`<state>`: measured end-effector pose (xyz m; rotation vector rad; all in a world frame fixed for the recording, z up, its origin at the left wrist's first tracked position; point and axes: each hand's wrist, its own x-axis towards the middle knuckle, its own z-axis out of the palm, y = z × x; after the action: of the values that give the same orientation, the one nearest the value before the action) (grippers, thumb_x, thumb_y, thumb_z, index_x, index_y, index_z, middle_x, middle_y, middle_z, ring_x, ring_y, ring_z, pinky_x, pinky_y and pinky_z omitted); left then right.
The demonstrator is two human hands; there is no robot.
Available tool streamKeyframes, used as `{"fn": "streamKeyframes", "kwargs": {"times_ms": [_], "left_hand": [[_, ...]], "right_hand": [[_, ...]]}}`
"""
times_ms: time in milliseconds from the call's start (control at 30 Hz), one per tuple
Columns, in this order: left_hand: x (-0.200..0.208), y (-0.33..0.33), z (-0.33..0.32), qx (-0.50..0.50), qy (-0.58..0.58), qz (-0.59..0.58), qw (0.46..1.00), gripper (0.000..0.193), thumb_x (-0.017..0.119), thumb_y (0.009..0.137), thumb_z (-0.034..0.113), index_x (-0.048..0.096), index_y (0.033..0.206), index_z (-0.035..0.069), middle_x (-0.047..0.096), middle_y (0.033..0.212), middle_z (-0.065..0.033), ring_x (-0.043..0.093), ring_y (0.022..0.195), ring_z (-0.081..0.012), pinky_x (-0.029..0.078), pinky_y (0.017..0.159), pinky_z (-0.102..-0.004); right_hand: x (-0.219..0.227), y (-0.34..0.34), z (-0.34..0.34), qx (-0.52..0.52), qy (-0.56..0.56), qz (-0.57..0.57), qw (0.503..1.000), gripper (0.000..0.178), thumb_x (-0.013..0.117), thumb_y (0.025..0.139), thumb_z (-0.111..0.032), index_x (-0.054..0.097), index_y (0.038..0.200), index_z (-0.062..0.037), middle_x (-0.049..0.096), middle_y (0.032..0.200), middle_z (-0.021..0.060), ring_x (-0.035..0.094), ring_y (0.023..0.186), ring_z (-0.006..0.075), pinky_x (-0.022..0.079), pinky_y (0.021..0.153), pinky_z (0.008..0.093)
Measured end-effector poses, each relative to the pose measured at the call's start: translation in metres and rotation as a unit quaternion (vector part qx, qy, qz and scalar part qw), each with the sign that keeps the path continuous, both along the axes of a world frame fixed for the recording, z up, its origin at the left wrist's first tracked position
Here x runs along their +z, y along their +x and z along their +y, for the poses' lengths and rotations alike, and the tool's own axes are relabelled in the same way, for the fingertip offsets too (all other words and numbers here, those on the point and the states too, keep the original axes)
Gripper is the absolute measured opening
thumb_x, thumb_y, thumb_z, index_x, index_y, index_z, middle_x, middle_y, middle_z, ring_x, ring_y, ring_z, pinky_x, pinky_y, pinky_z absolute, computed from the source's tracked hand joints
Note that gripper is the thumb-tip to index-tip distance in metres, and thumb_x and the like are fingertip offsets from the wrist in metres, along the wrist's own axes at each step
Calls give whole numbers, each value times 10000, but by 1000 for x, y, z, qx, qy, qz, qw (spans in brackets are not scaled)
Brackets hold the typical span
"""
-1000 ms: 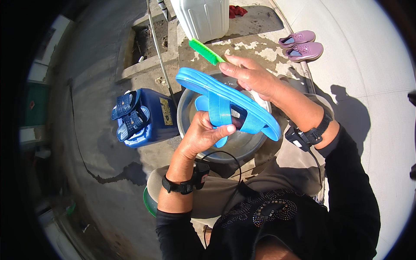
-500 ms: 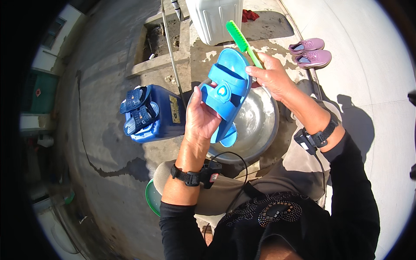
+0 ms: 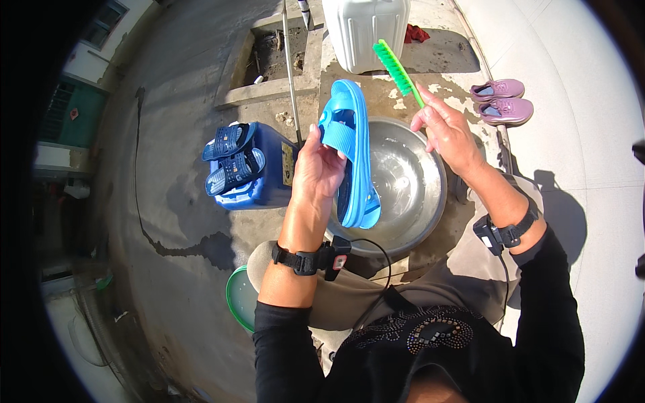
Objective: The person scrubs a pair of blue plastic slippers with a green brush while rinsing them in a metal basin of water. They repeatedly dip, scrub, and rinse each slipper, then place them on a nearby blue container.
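My left hand (image 3: pixel 318 164) grips a light blue slipper (image 3: pixel 342 138) by its strap side, tilted so its edge and part of the sole face right. Raised to the right of it, my right hand (image 3: pixel 449 131) is closed round the handle of a green brush (image 3: pixel 398 69), bristles pointing up and left, apart from the slipper. Below both hands stands a metal basin (image 3: pixel 423 208) with shallow water in it. Part of a second light blue slipper (image 3: pixel 371 209) shows behind the held one, over the basin.
Left of the basin, a blue jerrycan (image 3: pixel 272 178) carries two dark blue slippers (image 3: pixel 235 168). A white jerrycan (image 3: pixel 366 37) stands behind, near a red cloth (image 3: pixel 416 33). Pink shoes (image 3: pixel 505 111) sit at right. A green-rimmed tub (image 3: pixel 232 302) is by my left knee. A pole (image 3: pixel 290 74) leans beyond.
The held slipper has turned from showing its straps to showing its edge. My right hand has moved away from it to the right with the brush.
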<state>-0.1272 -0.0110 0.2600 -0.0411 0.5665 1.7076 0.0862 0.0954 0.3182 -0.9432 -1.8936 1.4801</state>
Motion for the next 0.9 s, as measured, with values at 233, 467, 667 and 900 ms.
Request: {"fn": "streamKeyframes", "kwargs": {"times_ms": [233, 467, 667, 900], "left_hand": [[15, -16, 4, 137, -90, -11, 986, 221, 498, 987, 246, 574, 1030, 44, 638, 808, -47, 619, 681, -143, 532, 556, -265], [23, 25, -9, -10, -70, 141, 987, 347, 488, 983, 187, 465, 1269, -8, 604, 1170, -147, 628, 1040, -250, 524, 922, -422], [27, 45, -12, -33, 18, 222, 974, 377, 516, 977, 219, 465, 1275, -6, 595, 1186, -119, 607, 1078, -223, 518, 924, -401], [18, 45, -10, -78, 31, 127, 988, 367, 530, 972, 264, 496, 1220, -4, 633, 1105, -93, 645, 953, -161, 550, 814, -309]], "right_hand": [[-11, 5, -47, 177, 326, -176, 912, 501, 529, 893, -103, 476, 1390, -144, 558, 836, 76, 520, 646, 155, 468, 603, 282], [-7, -14, 2, -18, 199, -150, 968, 463, 526, 928, -217, 466, 1387, -196, 640, 935, 81, 591, 616, 244, 501, 533, 303], [-6, -19, -2, 12, -203, 20, 979, 624, 559, 907, -354, 365, 1436, -87, 597, 1004, 58, 484, 556, 84, 500, 508, 253], [-4, -20, -4, 12, -210, 75, 975, 607, 597, 880, -299, 399, 1397, -51, 542, 934, 3, 341, 521, 25, 331, 438, 174]]}}
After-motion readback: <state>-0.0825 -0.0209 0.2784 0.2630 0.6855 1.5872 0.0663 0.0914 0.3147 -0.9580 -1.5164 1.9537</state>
